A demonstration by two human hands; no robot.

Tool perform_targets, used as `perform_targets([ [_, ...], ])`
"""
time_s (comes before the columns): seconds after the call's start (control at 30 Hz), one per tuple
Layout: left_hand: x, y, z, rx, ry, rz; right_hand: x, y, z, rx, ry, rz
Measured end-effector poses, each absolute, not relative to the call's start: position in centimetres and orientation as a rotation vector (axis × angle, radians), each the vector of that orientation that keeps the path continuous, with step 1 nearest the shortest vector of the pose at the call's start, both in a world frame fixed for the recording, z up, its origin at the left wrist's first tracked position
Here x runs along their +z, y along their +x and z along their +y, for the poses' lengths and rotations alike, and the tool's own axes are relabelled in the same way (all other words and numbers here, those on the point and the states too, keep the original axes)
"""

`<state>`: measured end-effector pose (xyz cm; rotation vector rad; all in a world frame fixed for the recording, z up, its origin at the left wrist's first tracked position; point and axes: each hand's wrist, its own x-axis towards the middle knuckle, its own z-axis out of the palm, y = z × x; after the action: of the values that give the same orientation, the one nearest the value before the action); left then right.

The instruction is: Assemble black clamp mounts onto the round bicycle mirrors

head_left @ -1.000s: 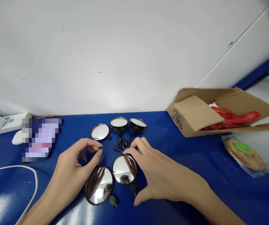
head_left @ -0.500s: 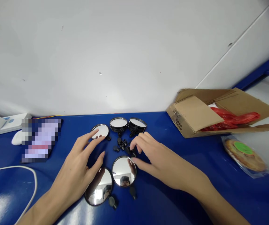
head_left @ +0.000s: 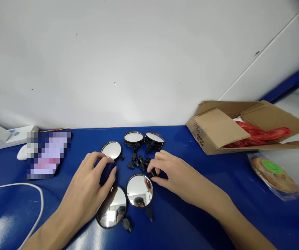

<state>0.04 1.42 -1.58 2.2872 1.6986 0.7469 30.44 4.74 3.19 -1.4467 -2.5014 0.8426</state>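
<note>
My left hand (head_left: 89, 184) hovers with bent fingers, thumb and forefinger apart and nothing between them. It partly covers a large round mirror (head_left: 113, 211), and its fingertips are close to the near edge of a smaller round mirror (head_left: 111, 150). My right hand (head_left: 167, 170) pinches a small black plastic mount (head_left: 152, 173) between thumb and fingers at the right side of a pile of similar black mounts (head_left: 136, 160). Just below lies another round mirror (head_left: 139, 191), face up, with a black stem at its lower edge. Fingers partly hide the pinched piece.
Two stacks of round mirrors, a left stack (head_left: 133, 138) and a right stack (head_left: 154, 139), stand near the wall. At right are an open cardboard box (head_left: 212, 128) and a wrapped round pastry (head_left: 274, 173). A phone (head_left: 46, 156) and white cable (head_left: 40, 198) lie left.
My right fingers have closed on a small black mount beside the pile. The left fingers have curled and drawn back from the smaller mirror. The view has shifted slightly.
</note>
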Motion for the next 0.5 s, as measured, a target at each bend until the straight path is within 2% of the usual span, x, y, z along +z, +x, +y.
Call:
perform_targets([
  [0.27,-2.4,-0.6,2.2,0.654,2.457,1.598,3.9,30.4,4.6,0.884,-1.404,-2.428],
  [0.5,-3.6,-1.3,2.5,0.497,2.558,1.64,4.2,29.2,3.7,1.211,-1.153,-2.468],
])
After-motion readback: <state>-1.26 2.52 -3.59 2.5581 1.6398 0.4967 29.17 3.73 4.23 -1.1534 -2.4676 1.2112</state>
